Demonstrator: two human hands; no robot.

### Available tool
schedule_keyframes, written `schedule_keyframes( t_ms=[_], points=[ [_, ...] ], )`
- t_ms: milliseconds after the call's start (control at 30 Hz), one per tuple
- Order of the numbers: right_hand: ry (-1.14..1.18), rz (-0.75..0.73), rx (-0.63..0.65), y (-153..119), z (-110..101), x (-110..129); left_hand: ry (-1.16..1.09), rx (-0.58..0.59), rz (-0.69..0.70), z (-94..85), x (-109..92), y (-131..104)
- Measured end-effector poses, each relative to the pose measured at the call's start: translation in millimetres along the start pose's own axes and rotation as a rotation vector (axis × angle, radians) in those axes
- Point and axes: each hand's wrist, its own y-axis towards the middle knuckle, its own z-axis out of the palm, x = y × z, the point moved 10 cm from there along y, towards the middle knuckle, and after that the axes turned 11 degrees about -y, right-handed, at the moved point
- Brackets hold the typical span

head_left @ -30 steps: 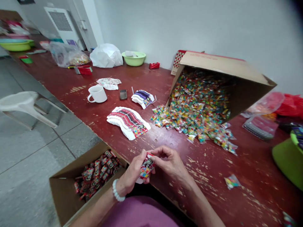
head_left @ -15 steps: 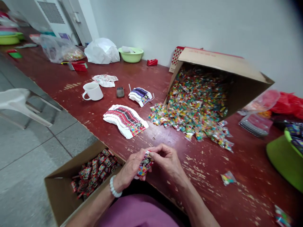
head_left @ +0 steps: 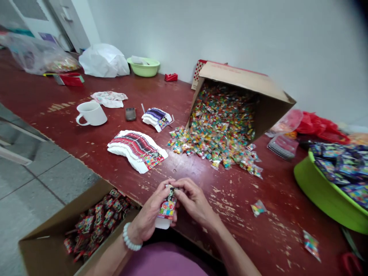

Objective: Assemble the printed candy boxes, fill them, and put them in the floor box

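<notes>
A small printed candy box (head_left: 167,207), red with colourful dots and a white flap at its lower end, is between my hands over the table's front edge. My left hand (head_left: 149,211) is wrapped round the box from its left side. The fingers of my right hand (head_left: 193,199) pinch the upper end of the same box. Beyond them lies a fanned stack of flat red boxes (head_left: 135,149). To the lower left, an open carton (head_left: 40,245) contains several filled red boxes (head_left: 97,222).
A tipped carton (head_left: 244,76) spills candy packets (head_left: 218,130) onto the red table (head_left: 224,214). A white mug (head_left: 93,114), purple flat boxes (head_left: 157,118) and a dark small object (head_left: 130,114) stand behind. A green basin (head_left: 319,195) of dark packets is at right.
The view has turned right, so things sit further left and more of the green basin shows. The box between my hands has tilted more upright, and its white lower flap shows more.
</notes>
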Motion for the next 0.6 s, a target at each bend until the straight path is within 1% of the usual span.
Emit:
schedule_keyframes(
  t_ms=[33,67,100,133,200,233,300,400,467,533,600],
  points=[
    [-0.066,0.031,-0.023,5.8,-12.7,-13.4,-0.024,0.016,0.012,2.5,-2.4,1.2],
    [-0.178,0.097,-0.108,11.2,-34.2,-31.4,-0.031,0.020,0.038,2.8,-6.4,2.3],
    [-0.343,0.208,-0.261,13.6,-64.7,-52.0,-0.018,0.011,0.067,0.8,-10.7,3.2],
    [-0.416,0.275,-0.345,16.2,-87.6,-69.8,0.010,-0.008,0.088,-3.0,-14.2,3.9],
    [-0.507,0.363,-0.438,21.8,-122.1,-101.0,0.081,-0.048,0.102,-13.0,-17.6,4.7],
    [-0.544,0.394,-0.455,24.7,-133.3,-114.2,0.111,-0.058,0.104,-17.7,-18.4,4.8],
    [-0.595,0.425,-0.447,30.2,-144.6,-133.6,0.162,-0.069,0.128,-26.4,-22.0,3.8],
    [-0.623,0.458,-0.392,33.9,-145.1,-150.0,0.304,-0.114,0.192,-39.5,-34.2,0.0],
    [-0.614,0.479,-0.349,33.0,-142.4,-155.6,0.439,-0.121,0.185,-44.9,-40.7,-1.6],
    [-0.583,0.483,-0.313,30.4,-140.3,-157.7,0.567,-0.111,0.149,-48.9,-44.8,-2.0],
    [-0.532,0.466,-0.293,26.9,-139.2,-156.4,0.642,-0.124,0.137,-54.4,-50.2,-2.8]
  ],
)
